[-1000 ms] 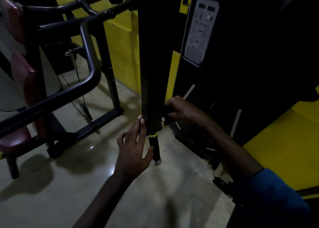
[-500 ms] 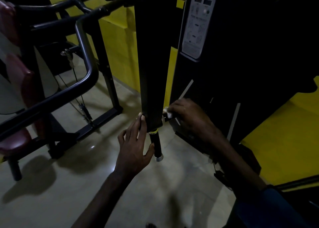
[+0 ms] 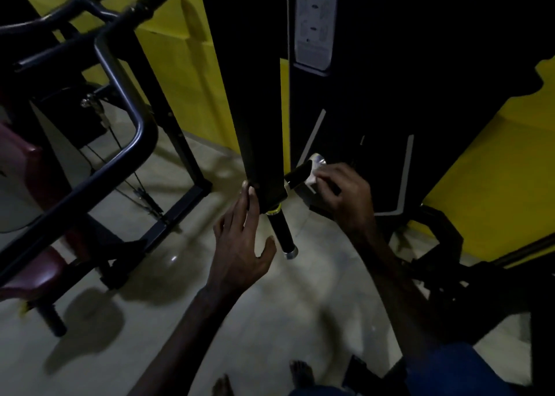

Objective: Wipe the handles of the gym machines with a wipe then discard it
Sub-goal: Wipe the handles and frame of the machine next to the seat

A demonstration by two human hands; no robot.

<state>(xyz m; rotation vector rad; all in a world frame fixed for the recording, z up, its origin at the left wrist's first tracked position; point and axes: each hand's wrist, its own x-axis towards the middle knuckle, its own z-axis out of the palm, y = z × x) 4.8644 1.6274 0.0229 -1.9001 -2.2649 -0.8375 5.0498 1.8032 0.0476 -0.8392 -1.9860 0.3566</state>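
Note:
A black swing arm (image 3: 258, 95) of a gym machine hangs down in the middle. Two black grip handles stick out at its lower end. The lower handle (image 3: 280, 233) points down and ends in a silver cap. The right handle (image 3: 298, 173) points right and also ends in a silver cap. My left hand (image 3: 243, 245) rests with straight fingers against the arm's left side, thumb near the lower handle. My right hand (image 3: 342, 191) holds a white wipe (image 3: 312, 181) pressed to the outer end of the right handle.
A bench machine with dark tube frame (image 3: 126, 143) and maroon pads (image 3: 27, 161) stands at the left. The black weight-stack tower (image 3: 390, 95) with a white instruction label (image 3: 315, 23) rises behind. Yellow wall (image 3: 186, 74) behind; pale tiled floor (image 3: 270, 320) below, with my bare feet.
My right hand has slid the wipe outward along the right handle, baring its black grip. The view has tilted down and closer. My left hand has stayed on the arm.

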